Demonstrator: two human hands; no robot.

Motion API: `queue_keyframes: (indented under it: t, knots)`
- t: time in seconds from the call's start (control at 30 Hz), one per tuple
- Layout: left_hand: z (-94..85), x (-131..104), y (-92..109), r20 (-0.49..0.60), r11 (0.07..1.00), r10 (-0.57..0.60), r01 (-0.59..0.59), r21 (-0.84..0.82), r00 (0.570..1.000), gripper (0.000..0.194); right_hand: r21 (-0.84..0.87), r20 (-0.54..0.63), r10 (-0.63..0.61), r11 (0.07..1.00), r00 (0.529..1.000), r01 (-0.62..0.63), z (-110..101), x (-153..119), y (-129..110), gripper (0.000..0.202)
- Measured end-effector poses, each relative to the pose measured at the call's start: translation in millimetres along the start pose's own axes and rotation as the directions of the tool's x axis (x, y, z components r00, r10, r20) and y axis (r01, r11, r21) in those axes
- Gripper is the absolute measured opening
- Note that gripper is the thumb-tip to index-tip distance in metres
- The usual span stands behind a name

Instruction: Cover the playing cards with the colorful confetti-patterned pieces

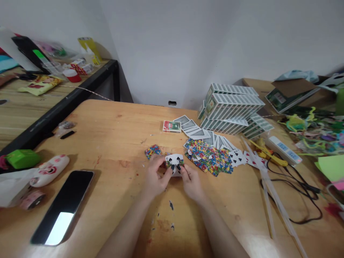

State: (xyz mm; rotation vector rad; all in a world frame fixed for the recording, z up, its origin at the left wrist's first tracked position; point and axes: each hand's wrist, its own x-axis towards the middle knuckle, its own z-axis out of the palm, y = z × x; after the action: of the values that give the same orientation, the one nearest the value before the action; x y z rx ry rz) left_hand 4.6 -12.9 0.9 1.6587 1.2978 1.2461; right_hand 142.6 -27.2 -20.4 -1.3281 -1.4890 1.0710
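Note:
Between my two hands, above the middle of the wooden table, is a white playing card (pixel 174 158) with black spades and a 6 in its corner. It looks bent. My left hand (pixel 158 175) grips its left side, and my right hand (pixel 192 178) pinches its right side. Just behind my left hand lies a small patch of colourful-backed cards (pixel 153 150). To the right spreads a loose pile of colourful cards (pixel 212 156). Grey-backed cards (pixel 197 130) fan out behind that pile, near a red and green card box (pixel 172 126).
Stacked striped card boxes (pixel 233 105) stand at the back right. A power strip (pixel 284 149), a black cable (pixel 295 190) and clear plastic strips (pixel 276 200) lie right. At left are a phone (pixel 63 206), a white decorated object (pixel 51 171) and a green object (pixel 23 158).

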Motion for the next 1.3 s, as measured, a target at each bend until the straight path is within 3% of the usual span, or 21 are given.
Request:
queue_keyframes:
  t: [0.07,0.13,0.2,0.27,0.4,0.57,0.67,0.77,0.87,0.97,1.03,1.17,1.3]
  knots:
    - [1.9,3.0,6.2,-0.025,0.994,-0.057,0.054,-0.094,0.998,0.031,-0.034,0.042,-0.018,0.999,0.999,0.019,1.2,-1.0,1.1,0.024]
    - [6.9,5.4,10.8,0.047,0.945,-0.192,0.197,-0.26,0.98,0.037,-0.074,0.08,-0.031,0.997,0.996,0.037,2.5,-2.0,2.2,0.023]
    - [12.4,6.2,13.4,0.096,0.867,-0.332,0.343,-0.361,0.938,0.037,-0.092,0.104,-0.035,0.995,0.994,0.045,3.4,-2.7,2.7,0.023]
    - [16.8,5.4,13.8,0.071,0.799,-0.443,0.43,-0.42,0.894,0.031,-0.086,0.117,-0.025,0.996,0.993,0.035,3.2,-2.7,2.0,0.023]
    - [22.1,1.9,9.8,-0.026,0.699,-0.548,0.441,-0.563,0.836,0.03,-0.001,0.169,-0.002,1.0,0.986,0.002,-0.1,-0.3,-2.7,0.025]
    - [21.9,1.5,5.3,-0.011,0.642,-0.568,0.435,-0.631,0.823,0.03,0.229,0.226,0.028,0.97,0.974,-0.081,-5.0,3.5,-10.6,0.028]
    - [18.3,2.7,5.2,0.019,0.664,-0.554,0.456,-0.593,0.832,0.026,0.324,0.195,0.073,0.936,0.978,-0.134,-5.4,4.0,-11.4,0.028]
    - [15.0,3.2,5.4,-0.004,0.748,-0.511,0.443,-0.494,0.859,0.025,0.336,0.127,0.115,0.929,0.985,-0.152,-4.3,4.0,-8.1,0.025]
    - [13.6,1.9,6.1,-0.027,0.874,-0.396,0.367,-0.319,0.918,0.02,0.271,0.02,0.101,0.957,0.995,-0.103,-3.7,3.3,-5.4,0.022]
    - [13.5,-1.5,9.3,-0.047,0.98,-0.189,0.185,-0.071,0.981,0.014,0.124,-0.081,0.008,0.992,0.997,0.002,-5.9,-0.8,-7.3,0.02]
    - [13.3,-3.8,12.6,-0.036,0.997,-0.034,0.036,0.074,0.999,0.014,-0.041,-0.148,-0.104,0.994,0.983,0.098,-9.0,-5.3,-9.7,0.021]
    - [11.2,-5.9,16.7,0.033,0.954,0.24,-0.242,0.179,0.97,0.016,-0.374,-0.212,-0.375,0.884,0.902,0.28,-16.6,-12.8,-8.6,0.026]
    - [10.1,-5.0,14.5,0.082,0.916,0.354,-0.363,0.17,0.931,0.021,-0.5,-0.14,-0.539,0.763,0.831,0.411,-22.7,-12.4,-1.0,0.039]
